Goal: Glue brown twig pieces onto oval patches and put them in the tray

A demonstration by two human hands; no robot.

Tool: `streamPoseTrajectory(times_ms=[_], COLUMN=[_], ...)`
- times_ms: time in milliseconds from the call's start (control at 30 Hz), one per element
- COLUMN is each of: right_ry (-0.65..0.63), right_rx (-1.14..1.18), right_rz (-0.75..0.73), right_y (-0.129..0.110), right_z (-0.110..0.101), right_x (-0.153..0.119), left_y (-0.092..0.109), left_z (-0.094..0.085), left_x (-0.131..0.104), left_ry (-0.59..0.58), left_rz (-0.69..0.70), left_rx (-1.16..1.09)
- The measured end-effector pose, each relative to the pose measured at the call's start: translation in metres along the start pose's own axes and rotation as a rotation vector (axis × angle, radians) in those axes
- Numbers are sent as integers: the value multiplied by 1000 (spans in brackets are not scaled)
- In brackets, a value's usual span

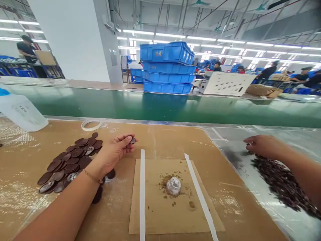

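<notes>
Between the thumb and fingers of my left hand (120,147) is a dark brown oval disc (132,140). Below and left of that hand lies a heap of similar brown discs (72,160), some with whitish, shiny faces; my forearm hides part of it. My right hand (262,145) is at the far end of a pile of small dark slivers (278,180), its fingers curled together. Whatever its fingertips hold is too small to make out. Between my arms, a small silvery-white lump (173,186) sits on a cardboard square (160,214), with brown wet-looking spots around it.
White tape strips (142,197) run along both sides of the cardboard. A tape roll (91,125) and a translucent bottle (25,112) lie at the left. Beyond the table runs a green conveyor belt (120,103); stacked blue crates (167,68) stand behind it. Several people work farther back.
</notes>
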State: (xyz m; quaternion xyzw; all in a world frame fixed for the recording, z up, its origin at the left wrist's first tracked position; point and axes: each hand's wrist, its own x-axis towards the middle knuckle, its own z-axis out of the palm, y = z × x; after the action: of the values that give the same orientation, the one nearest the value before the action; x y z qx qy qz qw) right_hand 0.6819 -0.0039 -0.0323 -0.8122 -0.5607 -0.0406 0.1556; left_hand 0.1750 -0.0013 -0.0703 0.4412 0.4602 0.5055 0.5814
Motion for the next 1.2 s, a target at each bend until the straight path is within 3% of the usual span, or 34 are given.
streamPoseTrajectory(times_ms=[100,200,333,467,567,667,900,1200], right_ry=[-79,-96,-185,-406,-596,-699,-726,-669], right_rx=[116,381,817,1125,1244,1313,1365,1163], right_rz=[98,101,-48,-183,-247,-291,-378,-406], right_y=[-25,-61,-110,-141,-148,-147,-148,-166], right_z=[-9,-13,-7,5,11,15,14,-6], right_x=[8,6,-10,-35,-54,-68,-86,-119], left_y=[-2,-4,-6,-8,-10,-11,-12,-10], left_z=[2,1,-1,-1,2,8,17,21], left_x=[-1,-2,-2,2,1,-1,-9,-14], left_ry=[-9,10,9,16,36,35,14,-47], left_rz=[-9,-24,-65,-73,-45,3,-23,-26], left_rx=[-21,21,72,24,31,73,-37,-49])
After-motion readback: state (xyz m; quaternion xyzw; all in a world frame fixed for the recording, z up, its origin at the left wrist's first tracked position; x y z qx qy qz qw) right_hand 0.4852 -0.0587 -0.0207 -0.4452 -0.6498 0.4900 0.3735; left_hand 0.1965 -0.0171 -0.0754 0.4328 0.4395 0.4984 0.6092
